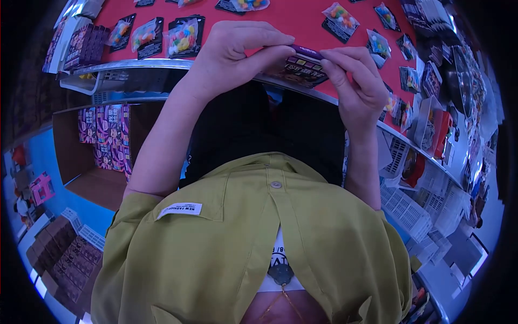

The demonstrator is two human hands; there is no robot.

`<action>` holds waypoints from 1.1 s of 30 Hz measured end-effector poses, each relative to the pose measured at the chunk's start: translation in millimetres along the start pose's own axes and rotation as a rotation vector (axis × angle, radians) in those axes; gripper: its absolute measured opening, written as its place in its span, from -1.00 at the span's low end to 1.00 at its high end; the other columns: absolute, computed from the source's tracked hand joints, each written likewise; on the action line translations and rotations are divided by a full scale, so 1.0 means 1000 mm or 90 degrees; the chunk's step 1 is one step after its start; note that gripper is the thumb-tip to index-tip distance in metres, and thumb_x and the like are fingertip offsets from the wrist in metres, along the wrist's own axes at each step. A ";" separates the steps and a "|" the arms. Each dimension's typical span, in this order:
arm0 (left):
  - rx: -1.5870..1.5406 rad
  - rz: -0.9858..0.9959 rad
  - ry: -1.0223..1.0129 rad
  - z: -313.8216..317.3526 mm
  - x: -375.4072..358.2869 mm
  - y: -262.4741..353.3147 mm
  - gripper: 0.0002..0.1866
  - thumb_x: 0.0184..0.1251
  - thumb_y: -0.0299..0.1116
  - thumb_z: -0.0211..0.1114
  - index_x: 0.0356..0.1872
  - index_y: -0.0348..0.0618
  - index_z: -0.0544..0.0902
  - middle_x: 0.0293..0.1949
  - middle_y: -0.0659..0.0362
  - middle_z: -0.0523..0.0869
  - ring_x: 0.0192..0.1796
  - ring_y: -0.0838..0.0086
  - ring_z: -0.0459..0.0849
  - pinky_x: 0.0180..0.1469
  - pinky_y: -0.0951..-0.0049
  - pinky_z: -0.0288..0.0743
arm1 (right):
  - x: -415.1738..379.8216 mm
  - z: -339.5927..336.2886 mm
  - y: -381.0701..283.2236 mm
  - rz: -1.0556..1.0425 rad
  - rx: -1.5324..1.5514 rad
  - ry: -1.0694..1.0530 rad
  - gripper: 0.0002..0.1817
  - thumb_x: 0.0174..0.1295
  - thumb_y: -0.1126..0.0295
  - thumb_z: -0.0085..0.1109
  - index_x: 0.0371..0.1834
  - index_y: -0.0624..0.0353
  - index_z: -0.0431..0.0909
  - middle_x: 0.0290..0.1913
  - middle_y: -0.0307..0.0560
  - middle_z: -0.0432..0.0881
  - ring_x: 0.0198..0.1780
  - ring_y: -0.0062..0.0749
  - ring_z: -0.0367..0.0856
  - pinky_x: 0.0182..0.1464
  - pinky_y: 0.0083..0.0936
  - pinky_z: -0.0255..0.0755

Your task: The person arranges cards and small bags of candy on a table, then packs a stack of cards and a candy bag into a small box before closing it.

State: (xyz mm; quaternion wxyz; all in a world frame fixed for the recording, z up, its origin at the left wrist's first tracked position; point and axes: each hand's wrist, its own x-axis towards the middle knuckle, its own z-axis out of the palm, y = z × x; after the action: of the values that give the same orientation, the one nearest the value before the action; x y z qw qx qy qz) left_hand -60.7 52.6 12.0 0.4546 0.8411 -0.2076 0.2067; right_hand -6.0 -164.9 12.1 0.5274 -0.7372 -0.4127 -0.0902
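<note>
Between my two hands is a small purple printed box [298, 70], held up at the near edge of the red table. My left hand [237, 54] pinches its left end between thumb and fingers. The thumb and fingers of my right hand [356, 81] are closed on its right end. The box's narrow purple side faces up toward me, and its printed front slants down over the table edge. Behind my hands, bags of coloured candy-like pieces [182, 38] lie on black cards across the tabletop.
The red table [291, 21] carries more bagged pieces [341, 19] at the back right. Stacked purple boxes [86, 46] stand at its left end. An open cardboard carton [81, 162] with printed boxes sits below left. White plastic baskets [404, 210] and a clear bin [429, 119] are at right.
</note>
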 end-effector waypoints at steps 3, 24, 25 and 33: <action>-0.008 0.010 0.011 0.003 -0.005 0.000 -0.80 0.11 -0.49 0.36 -0.20 -0.25 0.70 -0.24 0.08 0.74 -0.16 0.34 0.73 -0.14 0.48 0.62 | -0.003 0.001 0.005 -0.014 0.028 0.010 -0.84 0.11 0.54 0.28 -0.21 0.24 0.68 -0.22 -0.13 0.61 -0.21 -0.47 0.59 -0.23 -0.61 0.47; -1.199 -0.542 0.063 0.037 0.005 0.002 -0.43 0.36 -0.09 0.07 0.23 -0.32 0.31 0.05 -0.16 0.56 0.11 0.05 0.58 0.10 -0.11 0.50 | -0.012 -0.004 0.012 -0.155 -0.094 -0.052 -0.78 0.05 0.48 0.31 -0.24 0.25 0.55 -0.16 -0.07 0.61 -0.14 -0.26 0.58 0.00 -0.30 0.40; -1.144 -0.555 0.094 0.043 0.009 0.002 -0.46 0.34 -0.15 0.11 0.21 -0.32 0.32 0.04 -0.14 0.57 0.11 0.06 0.59 0.11 -0.10 0.50 | -0.002 -0.011 0.024 -0.118 -0.158 -0.022 -0.76 0.11 0.43 0.28 -0.17 0.24 0.54 -0.14 -0.05 0.61 -0.09 -0.22 0.56 -0.02 -0.33 0.41; -1.022 -0.644 0.180 0.083 0.043 0.001 -0.61 0.29 -0.41 0.20 0.10 -0.28 0.39 -0.08 0.05 0.59 0.03 0.32 0.60 0.08 -0.03 0.54 | 0.055 -0.034 0.123 0.148 -0.665 -0.184 -0.52 0.26 0.13 0.13 0.21 0.04 0.42 0.07 -0.10 0.49 0.14 -0.20 0.41 0.10 -0.09 0.23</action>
State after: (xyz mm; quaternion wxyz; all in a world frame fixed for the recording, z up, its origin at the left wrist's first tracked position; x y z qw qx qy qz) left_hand -12.1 -25.1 -5.5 0.9516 0.2361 0.1570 -0.1184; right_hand 126.1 -178.4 -29.3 0.0360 -0.9464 -0.2969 -0.1218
